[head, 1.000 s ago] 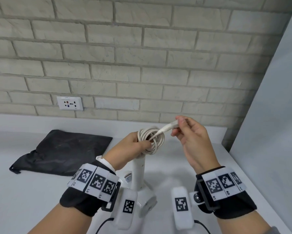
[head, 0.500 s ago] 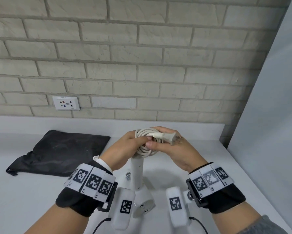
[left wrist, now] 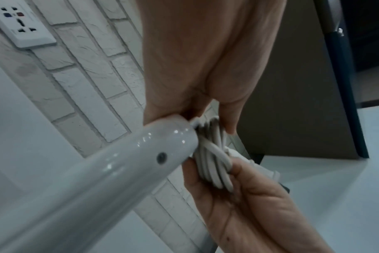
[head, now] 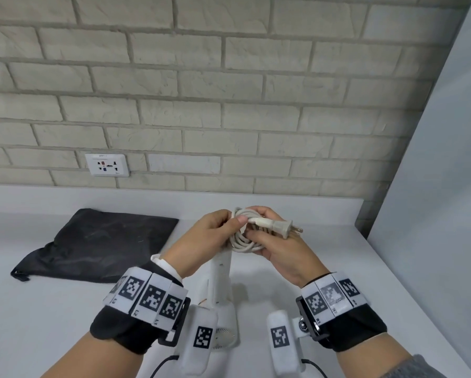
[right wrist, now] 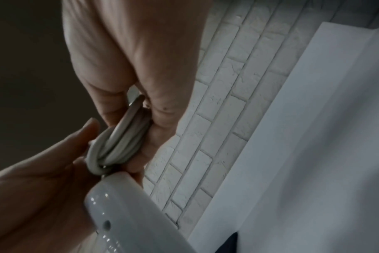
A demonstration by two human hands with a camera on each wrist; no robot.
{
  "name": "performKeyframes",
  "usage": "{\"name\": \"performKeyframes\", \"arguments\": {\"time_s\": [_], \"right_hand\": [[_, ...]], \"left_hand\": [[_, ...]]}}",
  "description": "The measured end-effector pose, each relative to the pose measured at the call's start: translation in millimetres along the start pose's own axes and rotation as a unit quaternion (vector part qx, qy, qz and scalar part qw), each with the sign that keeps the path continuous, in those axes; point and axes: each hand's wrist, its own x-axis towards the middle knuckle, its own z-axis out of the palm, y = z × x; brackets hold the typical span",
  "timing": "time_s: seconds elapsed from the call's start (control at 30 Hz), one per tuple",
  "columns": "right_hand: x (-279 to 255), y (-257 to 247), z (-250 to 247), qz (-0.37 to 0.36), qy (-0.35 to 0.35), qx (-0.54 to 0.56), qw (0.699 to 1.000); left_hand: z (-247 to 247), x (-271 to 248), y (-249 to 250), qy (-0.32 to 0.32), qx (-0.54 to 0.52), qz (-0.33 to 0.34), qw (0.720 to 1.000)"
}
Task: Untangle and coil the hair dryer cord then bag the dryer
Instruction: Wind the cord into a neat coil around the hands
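Note:
The white hair dryer [head: 220, 317] stands head-down on the counter with its handle [head: 223, 271] pointing up. At the handle's top the white cord is wound into a small coil [head: 241, 241]. The plug [head: 279, 227] lies across the coil with its prongs pointing right. My left hand [head: 223, 227] grips the coil's left side, thumb pressing the cord just behind the plug. My right hand [head: 275, 246] holds the coil's right and lower side with curled fingers. The wrist views show the coil [left wrist: 214, 159] [right wrist: 119, 142] squeezed between both hands above the handle [left wrist: 119, 164] [right wrist: 123, 215].
A flat black bag [head: 98, 241] lies on the white counter [head: 324, 263] to the left. A wall socket [head: 107, 165] sits in the brick wall behind. A grey panel [head: 433, 186] closes off the right side.
My right hand carried the plug end from up in the air down across the coil and now grips the coil itself. My left hand kept its hold on the coil.

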Motion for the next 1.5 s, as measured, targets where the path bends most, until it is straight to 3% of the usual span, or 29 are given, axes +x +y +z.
{"name": "performKeyframes", "arguments": {"time_s": [0.17, 0.37, 0.47, 0.63, 0.77, 0.93, 1.17, 1.33, 1.5], "right_hand": [[-4, -4, -5, -0.003, -0.014, -0.042, 0.999], [-5, -11, -14, 0.014, -0.060, -0.030, 0.998], [-6, -5, -14, 0.010, -0.050, 0.008, 0.999], [-10, 7, -12, -0.101, 0.055, -0.059, 0.992], [-13, 0, -13, -0.161, 0.068, -0.091, 0.980], [-11, 4, -11, -0.072, 0.012, 0.054, 0.996], [-12, 2, 8, -0.022, -0.005, 0.147, 0.989], [-8, -4, 20, 0.007, -0.019, 0.010, 1.000], [-9, 2, 15, 0.014, -0.052, -0.027, 0.998]], "left_hand": [[4, -2, -7, -0.003, 0.063, -0.003, 0.998], [-1, 0, -3, -0.009, -0.031, -0.059, 0.998], [0, 3, 0, -0.001, -0.055, -0.079, 0.995], [0, 5, 1, 0.041, -0.054, -0.061, 0.996], [0, 3, 1, 0.038, -0.019, -0.031, 0.999], [-2, -7, -2, 0.009, -0.020, 0.019, 1.000], [-11, -9, 0, -0.037, -0.027, 0.009, 0.999], [-15, -6, 10, -0.053, 0.071, -0.034, 0.996], [-16, -3, 11, 0.037, 0.033, -0.037, 0.998]]}}
